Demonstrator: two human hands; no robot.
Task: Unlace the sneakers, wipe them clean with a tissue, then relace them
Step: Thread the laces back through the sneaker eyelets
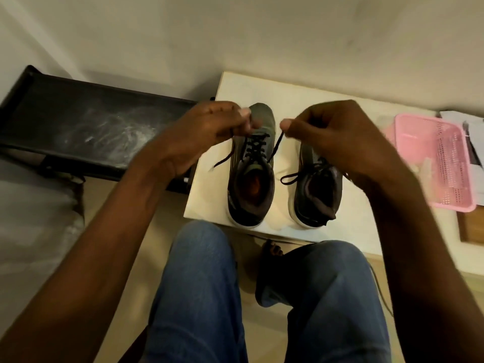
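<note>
Hands raised over the left sneaker [251,163]: left hand [209,129] and right hand [332,132] each pinch an end of its black lace [276,145].

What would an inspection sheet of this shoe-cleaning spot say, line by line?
Surface: white table, sneakers standing on it.
Job's things: left sneaker laced, black lace ends pulled up; right sneaker partly hidden, its lace loose. Tissue: nothing seen.
Clutter: pink basket and papers at the table's right end.
Hands: left hand and right hand each pinch a lace end above the left sneaker.
Cables: nothing seen.
Surroundings: scuffed black bench to the left, pale wall behind, person's knees in jeans below.
</note>
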